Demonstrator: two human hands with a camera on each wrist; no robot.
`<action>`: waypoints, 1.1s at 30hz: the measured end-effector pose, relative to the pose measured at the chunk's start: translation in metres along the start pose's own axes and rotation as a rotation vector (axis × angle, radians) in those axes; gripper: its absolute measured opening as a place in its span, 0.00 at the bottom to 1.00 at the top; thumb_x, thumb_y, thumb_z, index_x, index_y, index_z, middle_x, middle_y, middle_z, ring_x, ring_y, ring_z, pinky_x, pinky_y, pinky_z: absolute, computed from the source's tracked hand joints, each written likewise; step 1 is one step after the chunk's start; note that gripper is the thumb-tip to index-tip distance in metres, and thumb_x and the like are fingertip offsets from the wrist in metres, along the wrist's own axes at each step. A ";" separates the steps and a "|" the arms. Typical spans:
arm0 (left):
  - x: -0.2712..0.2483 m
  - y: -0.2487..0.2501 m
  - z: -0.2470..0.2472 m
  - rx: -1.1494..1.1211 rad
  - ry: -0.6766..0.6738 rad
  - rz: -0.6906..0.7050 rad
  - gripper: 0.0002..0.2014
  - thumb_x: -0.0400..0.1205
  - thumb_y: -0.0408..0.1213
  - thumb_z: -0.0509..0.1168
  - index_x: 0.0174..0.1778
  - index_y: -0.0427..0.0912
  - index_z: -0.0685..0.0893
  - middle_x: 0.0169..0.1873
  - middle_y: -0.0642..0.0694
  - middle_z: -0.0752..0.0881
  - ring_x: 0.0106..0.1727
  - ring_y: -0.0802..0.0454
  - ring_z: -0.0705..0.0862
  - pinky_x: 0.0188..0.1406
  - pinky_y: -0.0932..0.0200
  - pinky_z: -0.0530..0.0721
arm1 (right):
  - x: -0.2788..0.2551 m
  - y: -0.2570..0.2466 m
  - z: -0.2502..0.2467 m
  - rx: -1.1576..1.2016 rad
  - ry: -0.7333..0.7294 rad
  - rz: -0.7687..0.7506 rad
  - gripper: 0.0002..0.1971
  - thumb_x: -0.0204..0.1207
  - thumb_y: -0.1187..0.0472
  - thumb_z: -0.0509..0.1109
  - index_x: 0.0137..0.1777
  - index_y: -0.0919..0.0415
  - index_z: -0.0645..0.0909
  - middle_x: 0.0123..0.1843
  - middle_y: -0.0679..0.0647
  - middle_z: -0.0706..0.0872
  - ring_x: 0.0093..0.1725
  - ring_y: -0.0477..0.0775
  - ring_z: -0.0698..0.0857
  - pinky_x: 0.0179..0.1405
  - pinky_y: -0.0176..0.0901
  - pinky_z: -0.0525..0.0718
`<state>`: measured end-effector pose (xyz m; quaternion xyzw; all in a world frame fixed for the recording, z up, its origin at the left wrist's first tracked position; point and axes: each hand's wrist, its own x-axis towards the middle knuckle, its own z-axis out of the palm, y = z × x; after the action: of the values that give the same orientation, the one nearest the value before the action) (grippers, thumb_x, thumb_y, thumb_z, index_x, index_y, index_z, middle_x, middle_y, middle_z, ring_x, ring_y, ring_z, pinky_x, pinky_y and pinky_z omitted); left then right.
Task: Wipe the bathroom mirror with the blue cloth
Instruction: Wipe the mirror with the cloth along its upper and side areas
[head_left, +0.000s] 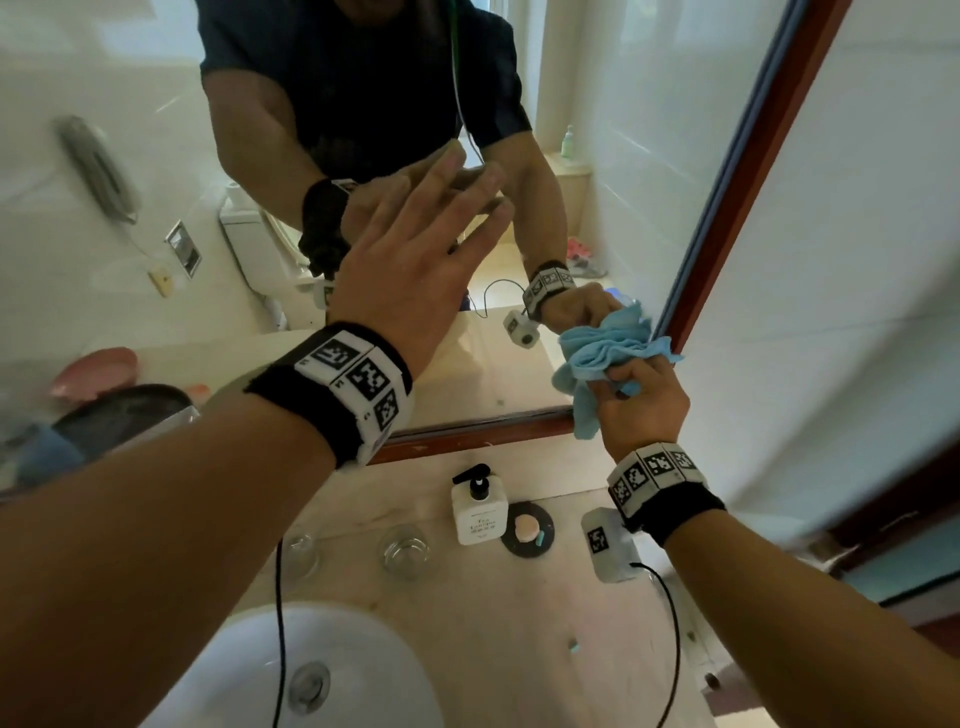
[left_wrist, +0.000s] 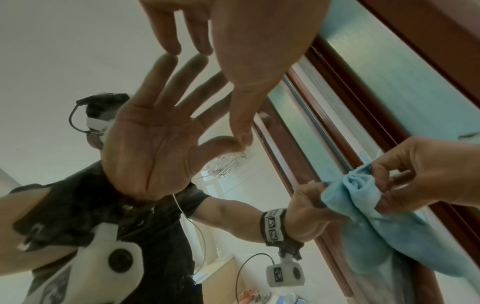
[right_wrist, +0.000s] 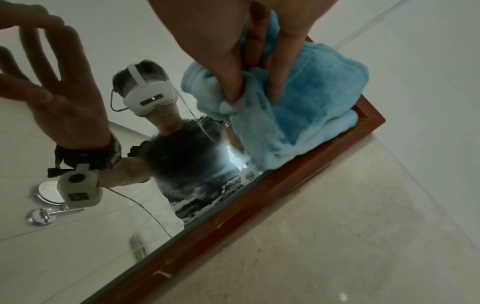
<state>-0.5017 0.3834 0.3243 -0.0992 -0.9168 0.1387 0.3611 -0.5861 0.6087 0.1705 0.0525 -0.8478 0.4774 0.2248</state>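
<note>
One grip presses blue cloth at mirror corner.

so on the counter there's two empty glasses, one pump bottle, one black soap dish, plus one blue cloth and one mirror.

Landmark: white basin, set into a beige stone counter. On the counter behind the basin stood two clear glasses, a white pump bottle and a black dish just beside the bottle. Farther back, a red-brown wooden frame ran along the wall. White tiled wall rose to the basin's right. A pink bowl sat far left. Light was soft and even.
</note>
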 end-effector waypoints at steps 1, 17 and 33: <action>-0.003 -0.002 0.001 0.002 0.005 -0.004 0.28 0.81 0.36 0.64 0.80 0.44 0.69 0.83 0.44 0.65 0.85 0.37 0.58 0.82 0.35 0.55 | -0.003 -0.003 0.003 0.003 -0.006 -0.006 0.05 0.68 0.65 0.81 0.40 0.62 0.87 0.54 0.55 0.85 0.54 0.56 0.84 0.56 0.33 0.75; -0.077 -0.053 -0.001 0.030 -0.030 -0.135 0.34 0.80 0.30 0.66 0.83 0.48 0.65 0.84 0.45 0.62 0.85 0.40 0.55 0.78 0.29 0.59 | -0.067 -0.070 0.081 0.105 -0.118 -0.243 0.08 0.62 0.62 0.85 0.34 0.58 0.86 0.47 0.52 0.85 0.47 0.60 0.85 0.46 0.46 0.85; -0.085 -0.055 -0.003 0.099 -0.053 -0.147 0.36 0.80 0.29 0.67 0.84 0.50 0.63 0.85 0.49 0.59 0.86 0.41 0.51 0.80 0.28 0.54 | -0.074 -0.073 0.088 0.129 -0.107 -0.312 0.07 0.63 0.62 0.84 0.35 0.57 0.87 0.46 0.50 0.85 0.44 0.60 0.84 0.40 0.51 0.86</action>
<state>-0.4434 0.3079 0.2905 -0.0099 -0.9228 0.1597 0.3505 -0.5273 0.4867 0.1573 0.2231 -0.8078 0.4866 0.2469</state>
